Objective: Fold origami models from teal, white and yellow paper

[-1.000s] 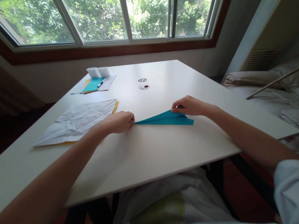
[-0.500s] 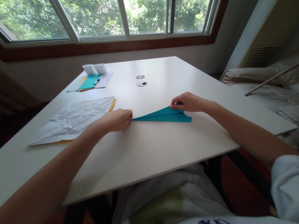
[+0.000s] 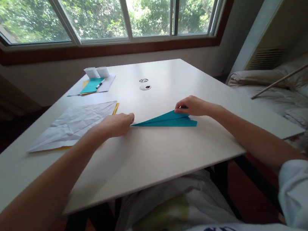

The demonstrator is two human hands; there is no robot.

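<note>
A folded blue paper (image 3: 166,121), long and narrow like a paper plane, lies on the white table with its sharp tip to the left and its wide end to the right. At the tip is my left hand (image 3: 121,124), its fingers closed; whether they still pinch the paper is hidden. My right hand (image 3: 191,106) grips the upper edge near the wide end between thumb and fingers. Left of the blue paper rests a creased white sheet (image 3: 71,121) over a yellow one (image 3: 115,108), partly covered by my left forearm.
At the far left of the table (image 3: 160,156) are a blue sheet (image 3: 92,85), a pen (image 3: 100,83), more paper and two small white folded pieces (image 3: 97,72). Two round marks or discs (image 3: 145,87) sit mid-table. A padded seat with a stick (image 3: 289,77) stands at the right.
My left hand has shifted slightly left, and more of the paper's tip shows beside it. My right hand keeps its hold on the wide end. The view has moved a little.
</note>
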